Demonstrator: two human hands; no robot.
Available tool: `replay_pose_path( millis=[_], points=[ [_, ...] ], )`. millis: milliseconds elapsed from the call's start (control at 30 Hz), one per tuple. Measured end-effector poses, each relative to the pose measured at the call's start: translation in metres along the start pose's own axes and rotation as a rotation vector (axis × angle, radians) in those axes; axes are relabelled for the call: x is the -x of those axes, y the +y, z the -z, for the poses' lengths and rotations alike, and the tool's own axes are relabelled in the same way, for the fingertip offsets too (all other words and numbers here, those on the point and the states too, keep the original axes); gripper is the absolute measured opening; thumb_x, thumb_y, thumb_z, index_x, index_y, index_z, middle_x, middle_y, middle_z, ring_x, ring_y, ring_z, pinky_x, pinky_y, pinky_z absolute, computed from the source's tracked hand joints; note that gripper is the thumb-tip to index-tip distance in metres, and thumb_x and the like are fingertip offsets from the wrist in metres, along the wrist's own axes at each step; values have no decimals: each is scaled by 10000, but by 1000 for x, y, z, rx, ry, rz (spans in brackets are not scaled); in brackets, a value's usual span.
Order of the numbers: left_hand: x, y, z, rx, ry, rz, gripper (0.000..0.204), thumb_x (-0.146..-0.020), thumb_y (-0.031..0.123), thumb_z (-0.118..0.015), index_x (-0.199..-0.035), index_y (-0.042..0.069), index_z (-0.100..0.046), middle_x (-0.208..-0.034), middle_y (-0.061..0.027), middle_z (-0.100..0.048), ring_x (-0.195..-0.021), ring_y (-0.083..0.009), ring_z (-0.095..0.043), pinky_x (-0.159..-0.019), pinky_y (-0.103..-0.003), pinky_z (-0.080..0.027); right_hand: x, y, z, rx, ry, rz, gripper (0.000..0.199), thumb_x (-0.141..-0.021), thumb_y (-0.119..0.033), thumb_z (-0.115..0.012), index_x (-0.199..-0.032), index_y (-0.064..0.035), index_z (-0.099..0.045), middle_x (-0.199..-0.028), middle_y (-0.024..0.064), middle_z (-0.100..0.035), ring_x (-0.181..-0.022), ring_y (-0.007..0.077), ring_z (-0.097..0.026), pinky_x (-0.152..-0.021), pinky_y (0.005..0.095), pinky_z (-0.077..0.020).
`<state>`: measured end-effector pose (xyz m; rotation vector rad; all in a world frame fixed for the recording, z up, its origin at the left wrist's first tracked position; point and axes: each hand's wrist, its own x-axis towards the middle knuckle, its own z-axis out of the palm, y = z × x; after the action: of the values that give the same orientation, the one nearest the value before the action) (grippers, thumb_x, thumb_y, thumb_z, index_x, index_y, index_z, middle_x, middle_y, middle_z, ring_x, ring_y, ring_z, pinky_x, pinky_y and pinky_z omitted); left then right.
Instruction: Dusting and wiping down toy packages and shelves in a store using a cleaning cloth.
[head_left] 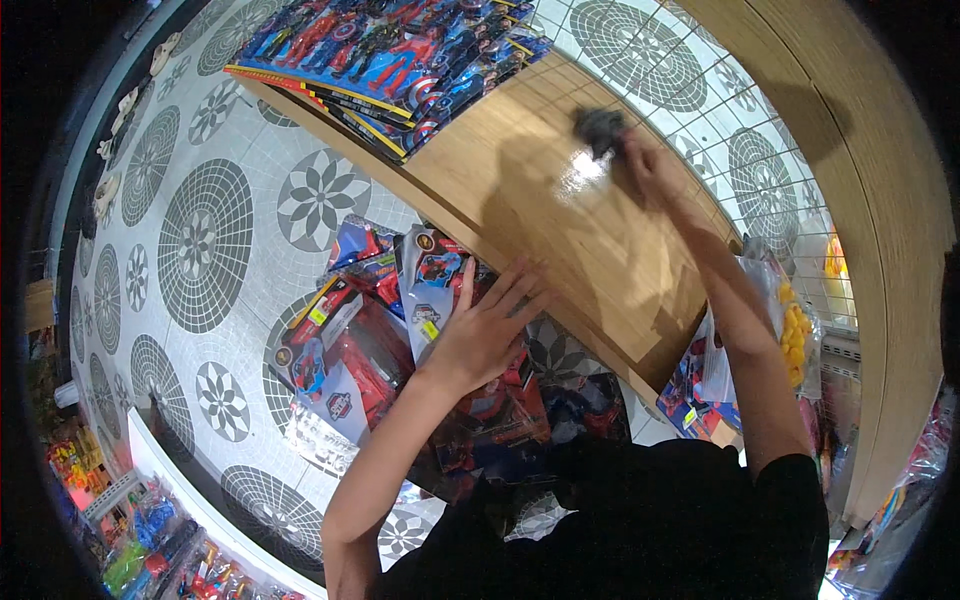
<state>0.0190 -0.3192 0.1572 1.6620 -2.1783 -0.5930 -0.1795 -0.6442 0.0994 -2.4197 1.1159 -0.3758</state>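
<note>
My right hand [655,172] grips a dark grey, bunched-up cloth [600,130] against the far part of the wooden shelf board [590,240]. Motion blurs the cloth somewhat. Fingers spread, my left hand [490,330] lies over the board's near edge, its palm above a pile of packaged toys. Among these are a red toy in a clear-fronted pack [365,350] and another blister pack [425,275] beside my left wrist. Part of the pile is hidden under my left forearm.
Flat packs of action figures [390,60] are stacked at the board's far left end. A wire grid [740,130] runs along its back. Bagged toys [715,370] hang or lie by my right forearm. The floor [200,130] is patterned tile; toys fill the lower left corner.
</note>
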Motion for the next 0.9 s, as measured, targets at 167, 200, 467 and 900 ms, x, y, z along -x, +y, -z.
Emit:
replay_pose_path(
  millis=[167,200,467,900],
  points=[
    [5,-5,-2,-22,-63,12,738,-766,160,-618,-1435,176,-306,-1495,-66,-262,-1416,-264,-153,-1110,-574,36,45,-52,-39,-3,-171,154,312,-939,-233,-434,-1165,-54,-551,-1212,173,-526,-1101,296,-523,-918,370,-437],
    [-1,-3,-1,-21,-57,-5,738,-766,160,-618,-1435,176,-306,-1495,-66,-262,-1416,-264,-153,-1110,-574,36,65,-57,-49,-136,-270,341,328,-925,-205,-454,-1209,-68,-543,-1334,164,-475,-1209,284,-479,-982,371,-411],
    [-7,-4,-7,-43,-40,-29,666,-792,150,-589,-1412,138,-347,-1473,-92,-302,-1390,-277,-221,-1109,-581,18,36,39,26,-24,22,-119,319,-851,-182,-524,-1133,-45,-577,-1098,152,-603,-993,280,-569,-877,407,-465],
    [-4,-12,18,145,670,191,270,-800,45,-549,-1060,57,-619,-1203,-127,-528,-1177,-325,-478,-1052,-530,-255,111,-135,-34,-115,-334,489,275,-758,-60,-609,-1027,-105,-646,-1022,104,-644,-931,246,-618,-805,339,-471]
  ],
)
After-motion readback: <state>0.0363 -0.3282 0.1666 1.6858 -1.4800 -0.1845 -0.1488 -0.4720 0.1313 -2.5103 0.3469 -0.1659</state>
